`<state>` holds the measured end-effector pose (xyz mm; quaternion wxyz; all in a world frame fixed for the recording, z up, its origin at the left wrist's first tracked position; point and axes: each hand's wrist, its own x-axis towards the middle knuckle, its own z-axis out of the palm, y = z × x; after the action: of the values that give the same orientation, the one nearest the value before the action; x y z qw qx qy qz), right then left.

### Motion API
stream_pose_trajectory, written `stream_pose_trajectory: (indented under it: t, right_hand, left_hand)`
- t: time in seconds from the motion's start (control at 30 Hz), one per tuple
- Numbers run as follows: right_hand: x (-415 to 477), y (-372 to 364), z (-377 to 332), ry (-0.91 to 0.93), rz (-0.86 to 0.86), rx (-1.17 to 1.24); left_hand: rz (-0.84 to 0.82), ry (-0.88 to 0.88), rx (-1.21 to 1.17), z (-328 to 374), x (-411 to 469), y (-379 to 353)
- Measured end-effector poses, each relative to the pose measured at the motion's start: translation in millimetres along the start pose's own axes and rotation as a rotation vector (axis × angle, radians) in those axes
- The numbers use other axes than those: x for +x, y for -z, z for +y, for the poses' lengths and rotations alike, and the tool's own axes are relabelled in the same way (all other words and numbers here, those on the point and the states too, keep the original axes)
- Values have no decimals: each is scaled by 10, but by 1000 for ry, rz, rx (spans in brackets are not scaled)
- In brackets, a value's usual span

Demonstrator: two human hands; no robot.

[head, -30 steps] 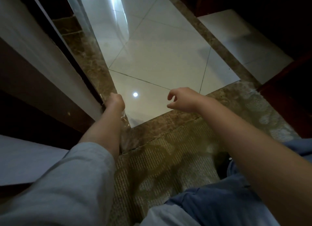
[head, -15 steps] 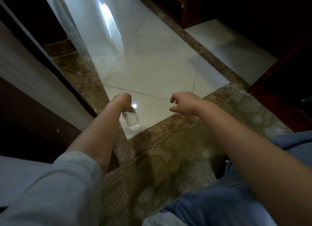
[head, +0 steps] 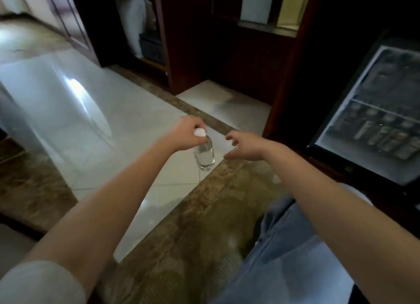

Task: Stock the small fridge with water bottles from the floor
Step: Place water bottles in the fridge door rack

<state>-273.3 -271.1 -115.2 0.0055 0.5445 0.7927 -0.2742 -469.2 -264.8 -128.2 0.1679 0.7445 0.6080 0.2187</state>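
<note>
White floor tiles point(head: 68, 113) on the L. My L hand point(head: 188, 133) grips the water bottle point(head: 205, 156) at the neck, fingers curled round it just under the white cap point(head: 200, 132). Bottle's upright & clear, over the tile edge by the brown stone border point(head: 227, 178); can't tell if its base is off the floor. R hand point(head: 246, 146) is just beside it, not touching, fingers spread & loosely bent, holding nothing. Far R, the small fridge point(head: 355, 88) is open, w/ blurred bottles on its lower shelf.

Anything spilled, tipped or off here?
Nothing stands out. The left hand holds the water bottle roughly upright by its neck, cap on, no spill visible. The right hand is open beside it. The fridge stands open.
</note>
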Motion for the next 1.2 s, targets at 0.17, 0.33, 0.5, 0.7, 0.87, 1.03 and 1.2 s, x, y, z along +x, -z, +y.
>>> stream_pose_trajectory:
  t: [0.17, 0.33, 0.5, 0.7, 0.87, 1.03, 1.2]
  right_hand:
    - [-306, 590, 649, -18, 135, 186]
    - [-629, 857, 1194, 96, 337, 466]
    - [-1073, 967, 1748, 27, 519, 513]
    - [-1679, 887, 2551, -156, 692, 669]
    - [-2194, 691, 3139, -375, 929, 883]
    - [-2723, 638, 3592, -509, 1100, 910]
    - [-3328, 495, 3993, -688, 1200, 907]
  left_hand:
    - [8, -284, -71, 980, 463, 52]
    - [-110, -548, -57, 1922, 758, -49]
    - [-189, -699, -94, 2675, 922, -387]
    - [-248, -720, -221, 3456, 941, -1060]
    - [-247, -642, -242, 4049, 926, -1543]
    - [-269, -598, -318, 4498, 822, -2072]
    - [-436, -519, -333, 4960, 678, -2616]
